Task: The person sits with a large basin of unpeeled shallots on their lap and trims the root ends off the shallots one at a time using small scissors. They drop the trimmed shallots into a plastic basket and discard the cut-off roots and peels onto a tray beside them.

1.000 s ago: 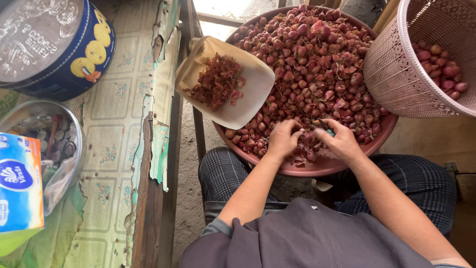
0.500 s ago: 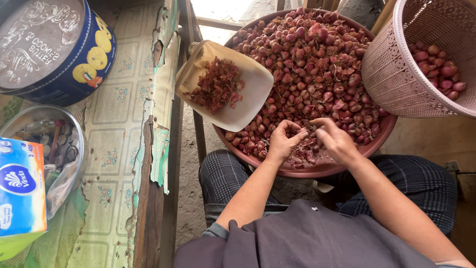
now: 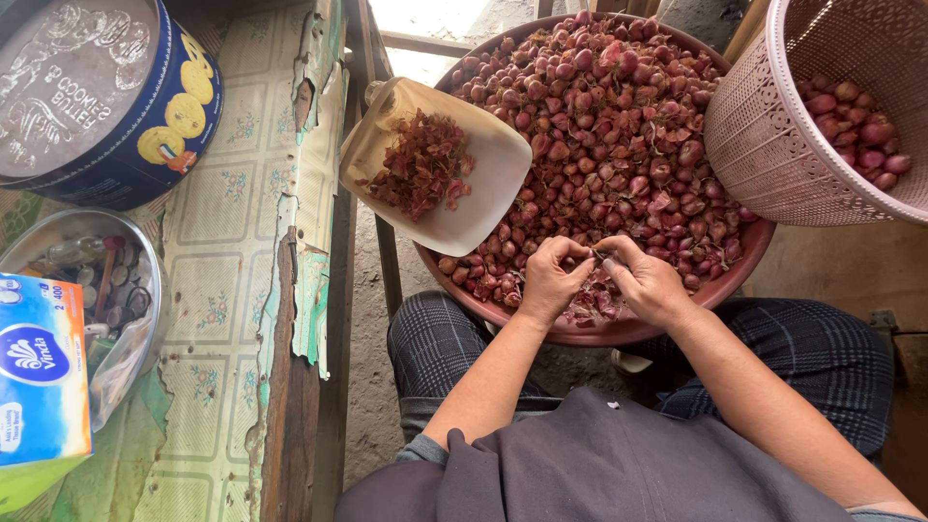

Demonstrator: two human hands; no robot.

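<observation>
Head view, read from left to right. At the far left edge we find a blue and white rectangular tissue box (image 3: 39, 372), cut off by the frame, its printed face only partly readable. Just beside it sits a round clear-lidded metal tin (image 3: 92, 300); its small contents are blurred behind the lid and we cannot identify them. Above it stands a round dark blue biscuit tin with yellow biscuit pictures on its wall (image 3: 145, 135); its embossed silver lid is cropped at the top left. All three rest on a worn wooden table with peeling green patterned covering (image 3: 242, 290).

Right of the table edge, a beige plastic scoop-shaped tray (image 3: 478, 208) holds a heap of reddish dry peelings (image 3: 418, 169) and leans on the rim of a wide round reddish-brown plastic basin (image 3: 619, 332). We see the basin heaped with small red shallots (image 3: 619, 106); its top is cut off.

At the basin's near rim, our left hand (image 3: 551, 280) and right hand (image 3: 652, 285) meet. Fingers of both hands are curled narrow, pinching one small shallot (image 3: 597, 259) between them. The shallot is mostly hidden by the fingertips, so we cannot tell its condition.

At the far right, a pink perforated plastic basket (image 3: 773, 145), cropped by the frame, holds smooth peeled shallots (image 3: 860, 126).
</observation>
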